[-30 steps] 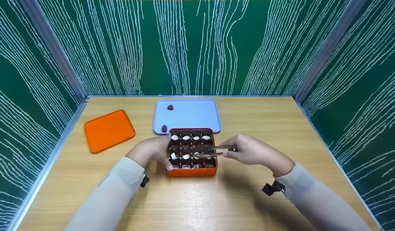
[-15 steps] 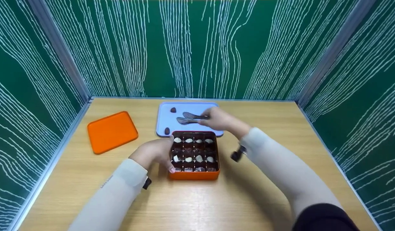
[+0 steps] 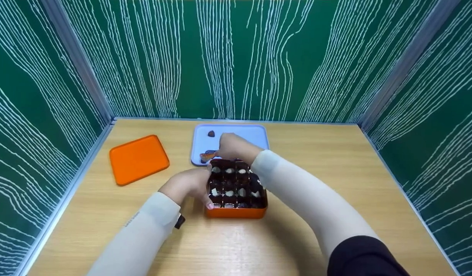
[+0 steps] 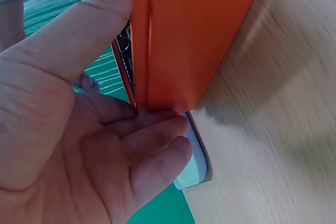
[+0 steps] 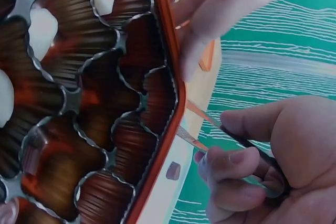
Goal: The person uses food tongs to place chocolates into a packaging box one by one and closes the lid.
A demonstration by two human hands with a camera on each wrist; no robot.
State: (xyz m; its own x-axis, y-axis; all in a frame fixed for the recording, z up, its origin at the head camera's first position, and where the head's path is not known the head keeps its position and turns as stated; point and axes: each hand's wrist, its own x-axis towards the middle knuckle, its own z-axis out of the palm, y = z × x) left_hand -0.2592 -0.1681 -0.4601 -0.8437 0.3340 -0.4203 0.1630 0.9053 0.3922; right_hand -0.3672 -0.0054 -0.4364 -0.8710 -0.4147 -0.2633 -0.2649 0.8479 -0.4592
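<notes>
An orange box (image 3: 236, 213) with a dark divided insert holds several white and dark chocolates in its compartments. My left hand (image 3: 190, 186) grips its left side, thumb at the near corner and fingers toward the far one; in the left wrist view the thumb lies on the orange wall (image 4: 184, 35). Beyond the box, my right hand (image 3: 234, 145) holds small tongs (image 3: 209, 155) over the near left part of the blue tray (image 3: 201, 142). The tong tips cover the place of the nearer chocolate, so whether they pinch it cannot be told. Another dark chocolate (image 3: 211, 133) lies farther back on the tray.
An orange lid (image 3: 139, 160) lies on the wooden table (image 3: 163, 245) to the left. Green panels with white lines (image 3: 205, 57) close off the back and both sides. The right forearm (image 3: 297, 180) passes over the box's far right corner.
My right hand has moved the tongs from inside the box up over the tray, then left and down to its near left corner. The left hand stays on the box.
</notes>
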